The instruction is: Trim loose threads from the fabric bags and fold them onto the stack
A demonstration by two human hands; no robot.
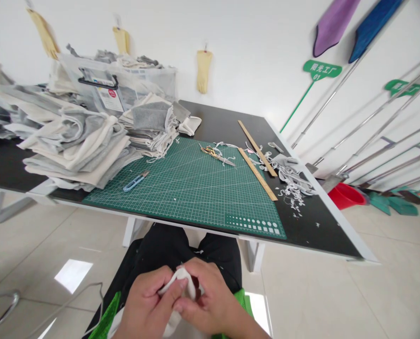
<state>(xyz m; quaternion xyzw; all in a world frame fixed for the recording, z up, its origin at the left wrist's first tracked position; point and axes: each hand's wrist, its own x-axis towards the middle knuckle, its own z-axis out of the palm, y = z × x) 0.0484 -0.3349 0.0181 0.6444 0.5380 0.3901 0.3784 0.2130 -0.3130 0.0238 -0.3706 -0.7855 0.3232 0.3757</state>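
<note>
Both my hands are low in the view, over my lap and in front of the table. My left hand (pixel 153 299) grips a piece of white fabric (pixel 184 277), thumb pressed on its bunched edge. On the other side, my right hand (pixel 212 294) pinches the same fabric between thumb and fingers. The cloth folds up between the two hands and hangs below them, partly hidden by the fingers. On the table beyond lies a green cutting mat (pixel 192 197). Blue thread snips (pixel 135 181) and gold-handled scissors (pixel 217 155) rest on it.
Folded grey and white fabric stacks (pixel 76 146) stand at the left, with a clear plastic bin (pixel 142 80) behind. Two wooden rulers (pixel 257 174) lie right, near fabric scraps (pixel 294 176). A red bucket (pixel 346 195) and mop poles are beyond the table's right edge.
</note>
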